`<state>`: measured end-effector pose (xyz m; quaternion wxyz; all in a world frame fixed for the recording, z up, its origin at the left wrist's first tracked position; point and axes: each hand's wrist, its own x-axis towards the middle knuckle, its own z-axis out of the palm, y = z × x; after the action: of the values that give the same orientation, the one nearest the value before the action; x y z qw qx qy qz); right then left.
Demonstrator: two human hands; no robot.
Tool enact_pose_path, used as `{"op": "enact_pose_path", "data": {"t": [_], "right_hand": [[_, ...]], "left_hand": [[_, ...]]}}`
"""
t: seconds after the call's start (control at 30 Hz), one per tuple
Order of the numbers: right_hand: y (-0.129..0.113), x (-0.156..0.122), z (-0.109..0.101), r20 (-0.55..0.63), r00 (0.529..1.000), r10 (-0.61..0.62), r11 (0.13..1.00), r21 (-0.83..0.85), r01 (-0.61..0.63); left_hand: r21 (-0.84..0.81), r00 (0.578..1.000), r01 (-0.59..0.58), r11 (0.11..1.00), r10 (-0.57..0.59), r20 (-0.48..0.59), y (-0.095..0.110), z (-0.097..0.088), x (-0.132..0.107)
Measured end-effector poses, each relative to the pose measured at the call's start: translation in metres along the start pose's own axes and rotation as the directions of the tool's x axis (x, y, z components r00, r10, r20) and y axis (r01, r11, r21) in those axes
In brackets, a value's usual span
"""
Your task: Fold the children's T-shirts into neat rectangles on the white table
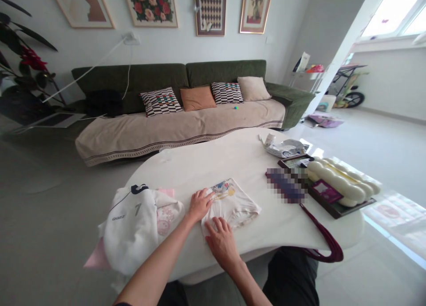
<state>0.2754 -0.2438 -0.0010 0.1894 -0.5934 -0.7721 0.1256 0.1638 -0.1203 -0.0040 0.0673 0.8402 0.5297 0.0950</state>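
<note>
Across the left of the desk lies a heap of clothing: a white sweatshirt printed with a 7, beside pink-patterned white cloth. Just to its right, a small white garment lies flat and slightly rumpled on the desk, with a colourful print along its far edge. The left hand rests open, palm down, on the garment's left side, and the right hand lies open on its near edge; neither grips it. Further right, a dark tray holds a puffy white cushion, and a maroon strap hangs over the desk's edge.
</note>
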Motion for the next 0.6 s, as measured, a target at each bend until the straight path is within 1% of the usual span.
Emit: {"op": "enact_pose_path", "data": {"t": [0.03,0.1,0.2,0.27,0.3,0.37,0.47,0.53,0.6], "right_hand": [[0.001,-0.003,0.001,0.014,1.0,0.005,1.0,-0.011,-0.005],[0.01,-0.009,-0.002,0.047,0.999,-0.001,1.0,-0.017,0.002],[0.034,-0.012,-0.018,0.098,0.995,-0.01,0.999,-0.043,0.014],[0.052,-0.007,-0.029,0.115,0.993,0.018,0.996,-0.094,-0.007],[0.062,-0.003,-0.034,0.117,0.992,0.041,0.991,-0.128,-0.026],[0.079,0.008,-0.041,0.115,0.989,0.093,0.977,-0.202,-0.069],[0.1,0.031,-0.049,0.117,0.982,0.151,0.953,-0.283,-0.113],[0.109,0.047,-0.053,0.112,0.979,0.172,0.943,-0.305,-0.13],[0.114,0.061,-0.058,0.093,0.978,0.189,0.936,-0.318,-0.151]], "left_hand": [[0.014,1.0,0.001,1.0,-0.001,-0.018,-0.001,-0.001,-0.004],[0.04,0.999,0.028,0.999,-0.027,-0.031,-0.003,-0.006,-0.014],[0.071,0.995,0.094,0.993,-0.092,-0.026,-0.003,-0.014,-0.031],[0.071,0.993,0.121,0.99,-0.121,-0.006,0.004,-0.017,-0.045],[0.063,0.992,0.124,0.99,-0.124,0.004,0.011,-0.017,-0.052],[0.033,0.994,0.109,0.994,-0.11,0.03,0.03,-0.014,-0.067],[-0.057,0.996,0.053,0.997,-0.049,0.07,0.072,-0.005,-0.082],[-0.128,0.996,0.007,0.992,0.004,0.09,0.099,0.001,-0.084],[-0.184,0.994,-0.044,0.982,0.061,0.088,0.117,0.004,-0.077]]}}
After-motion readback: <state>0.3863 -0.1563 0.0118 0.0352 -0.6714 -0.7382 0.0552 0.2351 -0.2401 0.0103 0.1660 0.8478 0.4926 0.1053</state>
